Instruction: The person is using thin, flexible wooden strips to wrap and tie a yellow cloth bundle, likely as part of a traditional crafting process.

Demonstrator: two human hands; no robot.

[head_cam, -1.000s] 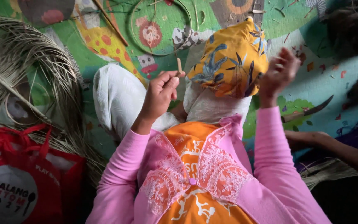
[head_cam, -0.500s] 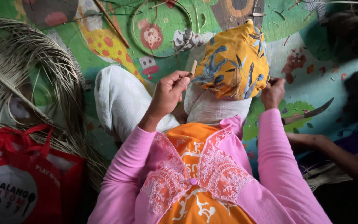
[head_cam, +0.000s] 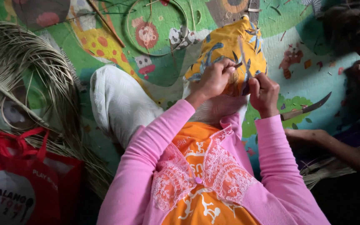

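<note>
My left hand (head_cam: 214,79) and my right hand (head_cam: 264,93) are close together in front of my chest, both in pink sleeves. They are closed on a thin pale leaf strip (head_cam: 243,56) that rises, blurred, between them. My left fingertips pinch its lower end, and my right fist grips it just beside them. Under the hands lies a yellow cloth with a blue leaf pattern (head_cam: 223,41), draped over my knee. My other leg, in white cloth (head_cam: 117,104), stretches out to the left.
A colourful play mat (head_cam: 313,33) covers the floor. A thin hoop (head_cam: 128,25) and a stick lie at the top. Dry palm leaves (head_cam: 17,62) pile up on the left above a red bag (head_cam: 17,179). A knife (head_cam: 309,109) and another person's hand (head_cam: 309,135) are on the right.
My right hand has come down and to the left from its raised, open position and closed next to my left hand. Both hands now sit together over the yellow cloth.
</note>
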